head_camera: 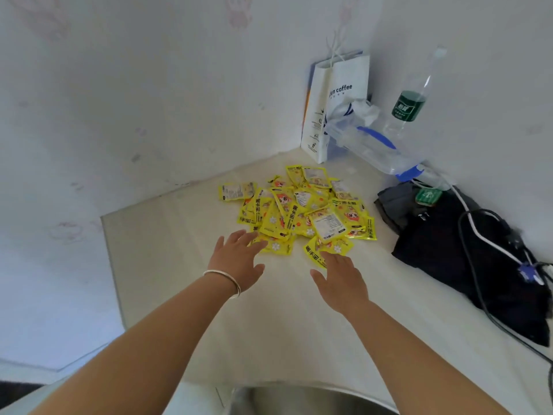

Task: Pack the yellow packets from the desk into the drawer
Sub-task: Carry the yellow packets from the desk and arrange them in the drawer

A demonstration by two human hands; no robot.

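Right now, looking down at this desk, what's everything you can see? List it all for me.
yellow packets: a loose pile, too many to count, yellow; middle of the desk
paper bag: one, white, "coffee" print; upright in the back corner
water bottle: one, clear, green label; by the right wall
plastic container: one, clear with blue trim; beside the bag
dark cloth: one, black; right side of the desk
small box: one, green; on the cloth's far end
cables: at least two, black and white; across the cloth
bracelet: one, silver; left wrist
left hand: open, fingertips at the pile's near edge
right hand: open, fingertips at the nearest packet
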